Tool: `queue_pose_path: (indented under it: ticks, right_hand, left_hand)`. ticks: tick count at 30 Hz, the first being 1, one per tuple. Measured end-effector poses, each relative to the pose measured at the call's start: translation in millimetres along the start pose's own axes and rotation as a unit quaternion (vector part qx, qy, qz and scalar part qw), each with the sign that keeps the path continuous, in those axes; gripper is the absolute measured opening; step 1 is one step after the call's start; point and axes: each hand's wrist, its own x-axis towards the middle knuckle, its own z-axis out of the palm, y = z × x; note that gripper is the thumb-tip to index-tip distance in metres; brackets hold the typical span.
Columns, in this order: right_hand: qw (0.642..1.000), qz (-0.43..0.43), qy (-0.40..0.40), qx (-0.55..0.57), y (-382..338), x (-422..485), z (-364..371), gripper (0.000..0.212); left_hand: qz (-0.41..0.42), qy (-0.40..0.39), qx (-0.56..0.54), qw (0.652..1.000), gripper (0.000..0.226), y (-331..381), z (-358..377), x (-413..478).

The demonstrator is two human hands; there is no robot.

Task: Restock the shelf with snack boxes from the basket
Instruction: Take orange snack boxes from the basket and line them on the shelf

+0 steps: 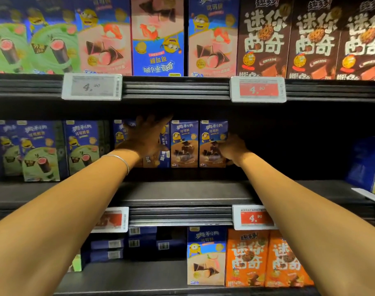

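— Snack boxes point(184, 144) with the chocolate picture: where do they stand?
— On the middle shelf point(182, 190), set back from its front edge, upright, faces forward. Two show in full, side by side.

— What lies at the far left of that shelf?
— Green boxes point(41, 150), upright, nearer the front edge than the chocolate ones.

— Next comes the left hand point(148, 139). How is it held?
— Flat and unclenched: fingers straight and spread, palm laid against a turned box point(164, 151) whose narrow printed side faces outward. This box stands just left of the two upright ones. A thin bracelet point(120, 160) circles the wrist.

— And the right hand point(232, 148)?
— It grips the end box point(212, 144), the rightmost of the row, with its fingers curled round the box's right edge.

— Beyond that?
— A dark stretch of shelf, then a blue box point(365, 163) at the frame's edge, well apart from the row. A red price tag point(253, 217) sits on the front rail, below the right forearm.
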Motion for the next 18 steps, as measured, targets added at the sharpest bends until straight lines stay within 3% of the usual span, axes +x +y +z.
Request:
queue_pose_path:
  ticks: [13,18]
  right_hand:
    - [1.000,-0.010,-0.006,0.028,-4.4,-0.3,8.0,0.035]
    - [0.999,-0.011,-0.005,0.033,-3.1,-3.1,7.0,0.039]
  left_hand:
    - [-0.008,0.020,0.002,1.000,0.122,-2.7,3.3,0.1]
    - [-0.019,0.031,0.044,0.998,0.108,-4.3,2.1,-3.4]
